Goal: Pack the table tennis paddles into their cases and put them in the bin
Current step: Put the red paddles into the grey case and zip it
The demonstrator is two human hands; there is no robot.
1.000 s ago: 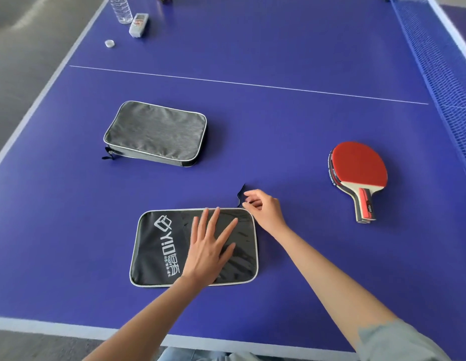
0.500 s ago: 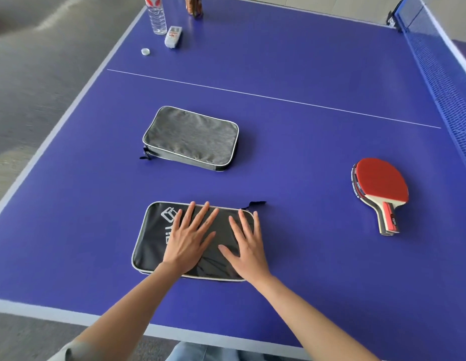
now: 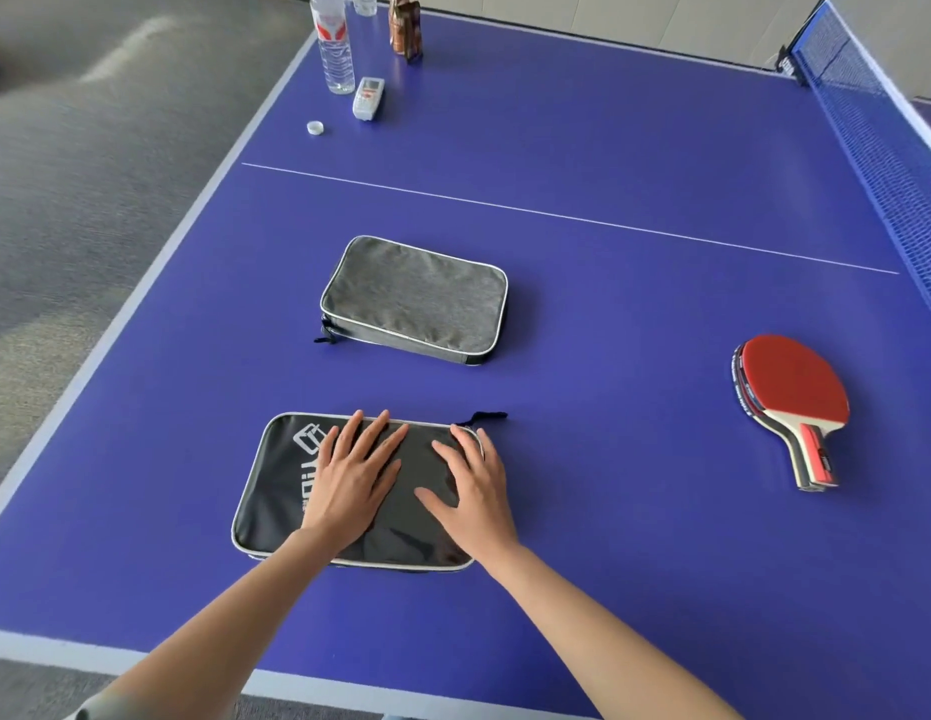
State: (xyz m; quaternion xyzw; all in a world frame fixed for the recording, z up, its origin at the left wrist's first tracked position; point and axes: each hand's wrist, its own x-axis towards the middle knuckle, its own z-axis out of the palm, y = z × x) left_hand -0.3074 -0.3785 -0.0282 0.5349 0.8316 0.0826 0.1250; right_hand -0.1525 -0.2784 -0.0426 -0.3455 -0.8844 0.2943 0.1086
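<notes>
Low in the frame, left hand (image 3: 355, 480) and right hand (image 3: 471, 493) lie flat, fingers spread, on the black case (image 3: 276, 491). Red paddles (image 3: 790, 402) at right look unpacked; grey case (image 3: 416, 298) awaits, no bin visible.

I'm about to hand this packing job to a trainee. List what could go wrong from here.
1. The red paddles lie stacked far to the right, so the upper one might slide off when grabbed.
2. The bottle cap sits near the table edge and could get knocked off.
3. No bin is in view, so carrying the black case may mean searching.
</notes>
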